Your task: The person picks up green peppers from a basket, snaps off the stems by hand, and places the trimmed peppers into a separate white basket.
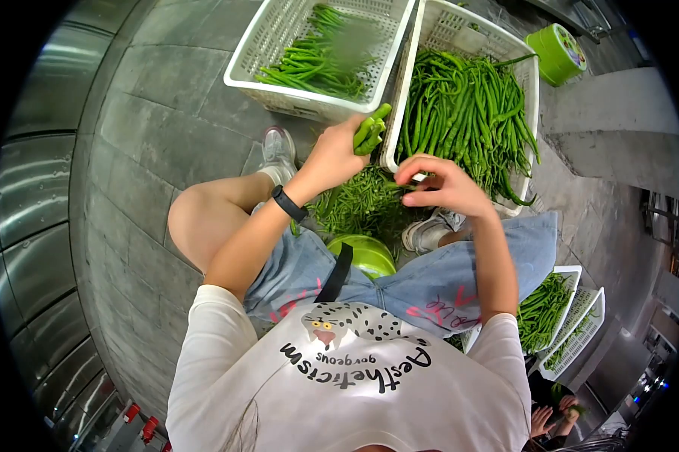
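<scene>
1. Your L hand [338, 154] is closed round a small bunch of green peppers [369, 134]; ends stick out past the fingers, toward the gap betw. the two white crates. Black band [288, 203] on that wrist.
2. Your R hand [446, 187] is part-curled, thumb & forefinger ends close tog., near the R crate's lower L corner. Can't tell if they pinch a bit of green.
3. L crate [302, 101], just ahead of your L hand: some peppers inside, part blurred.
4. R crate [452, 29], beside it: heaped w/ long peppers [463, 105], a few over the rim.
5. Betw. your feet, below both hands: pile of thin green bits [354, 202]; nearer you, a lime-green round thing [366, 255], part hidden.
6. Green bucket [556, 54] stands beyond R crate, on the floor [166, 128].
7. Lower R: more white crates [580, 335] w/ greens; another person's hands [556, 416] nearby.
</scene>
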`<state>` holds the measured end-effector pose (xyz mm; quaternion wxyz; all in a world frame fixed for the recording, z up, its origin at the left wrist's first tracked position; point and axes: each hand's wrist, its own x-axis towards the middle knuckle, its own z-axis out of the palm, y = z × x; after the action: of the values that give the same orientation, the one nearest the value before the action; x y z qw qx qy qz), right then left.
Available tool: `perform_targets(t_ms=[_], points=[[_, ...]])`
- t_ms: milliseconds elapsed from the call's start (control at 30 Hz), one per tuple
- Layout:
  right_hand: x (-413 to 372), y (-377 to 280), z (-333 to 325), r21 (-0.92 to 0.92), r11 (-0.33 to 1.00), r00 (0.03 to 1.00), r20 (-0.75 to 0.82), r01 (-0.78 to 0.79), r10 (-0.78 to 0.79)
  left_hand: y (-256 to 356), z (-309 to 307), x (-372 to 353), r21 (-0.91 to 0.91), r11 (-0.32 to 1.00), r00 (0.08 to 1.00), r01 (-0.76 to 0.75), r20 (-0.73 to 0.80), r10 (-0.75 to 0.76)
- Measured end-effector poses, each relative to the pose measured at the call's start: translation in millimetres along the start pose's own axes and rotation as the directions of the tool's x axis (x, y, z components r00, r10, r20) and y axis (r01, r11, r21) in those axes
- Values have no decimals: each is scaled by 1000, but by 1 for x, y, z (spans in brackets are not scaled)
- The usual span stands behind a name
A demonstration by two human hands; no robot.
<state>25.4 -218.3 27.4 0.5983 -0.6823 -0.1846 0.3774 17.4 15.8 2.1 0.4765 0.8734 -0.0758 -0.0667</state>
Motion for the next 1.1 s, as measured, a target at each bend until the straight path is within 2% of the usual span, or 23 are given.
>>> perform_targets(t_ms=[33,67,100,167,200,300,333,433,500,567,700,767,800,900,1000,1100], points=[[4,0,7,-103,993,997,-58,50,-57,1,1,-1,-10,1000,1000,19,8,-19],[9,8,15,12,1000,992,-126,-5,7,2,3,-3,29,1000,1000,12,1,-12],[14,18,23,25,998,977,-208,55,-48,4,6,-5,66,998,1000,5,-4,-5],[18,21,36,124,987,945,-324,97,-52,7,12,-9,124,992,1000,-9,5,9],[20,19,43,94,982,900,-422,161,-107,7,16,-10,144,989,1000,-18,19,15],[22,23,44,-141,984,871,-463,108,-162,5,22,-12,161,986,999,-32,44,26],[22,20,44,-126,986,872,-462,113,-159,5,23,-12,148,989,999,-23,41,17],[21,19,41,82,990,871,-488,111,-57,11,20,-10,79,997,999,-1,47,-3],[20,12,34,208,967,810,-587,150,1,12,17,-8,50,999,998,14,60,-17],[19,13,13,213,959,769,-640,189,-9,7,15,-6,43,998,997,35,74,-38],[12,5,2,221,972,883,-468,75,38,6,14,-9,-19,998,983,66,173,-61],[12,5,8,201,980,920,-387,13,67,5,16,-10,-78,996,979,34,205,-17],[12,5,11,155,988,946,-324,24,28,5,18,-11,-107,994,975,20,222,5],[12,5,15,183,983,947,-317,6,53,5,17,-11,-144,985,950,92,308,-44],[12,9,13,291,957,951,-293,-4,93,4,19,-10,-267,957,931,118,364,-13],[11,22,12,564,826,967,-221,22,125,6,19,-11,-284,952,928,112,374,2]])
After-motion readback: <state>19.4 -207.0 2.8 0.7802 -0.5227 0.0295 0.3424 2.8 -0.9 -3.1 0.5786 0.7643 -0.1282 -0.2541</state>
